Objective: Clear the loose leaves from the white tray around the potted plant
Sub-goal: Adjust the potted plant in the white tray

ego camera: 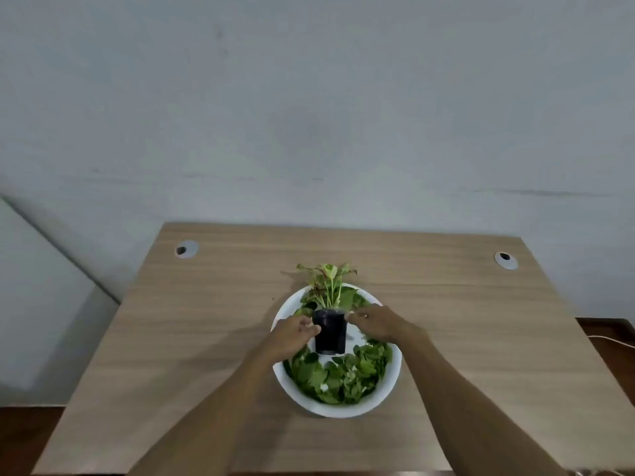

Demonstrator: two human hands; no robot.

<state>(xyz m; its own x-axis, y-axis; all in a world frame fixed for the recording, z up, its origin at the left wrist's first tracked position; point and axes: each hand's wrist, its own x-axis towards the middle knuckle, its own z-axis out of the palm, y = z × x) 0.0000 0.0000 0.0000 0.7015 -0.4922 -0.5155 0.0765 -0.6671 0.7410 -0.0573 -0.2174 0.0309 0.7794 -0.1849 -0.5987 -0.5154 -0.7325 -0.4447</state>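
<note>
A round white tray (pixel 393 379) sits in the middle of the wooden table. In its centre stands a black pot (pixel 330 333) with a small green and pink plant (pixel 328 280). Loose green leaves (pixel 338 374) fill the near half of the tray, and a few lie behind the pot. My left hand (pixel 292 334) rests against the pot's left side with its fingers touching it. My right hand (pixel 376 322) hovers at the pot's upper right, fingers curled near the rim; whether it touches the pot is unclear.
The wooden table (pixel 206 338) has two round cable grommets (pixel 186 249) at its far corners. A pale wall stands right behind the far edge. A white cable (pixel 615 341) lies off the table's right side.
</note>
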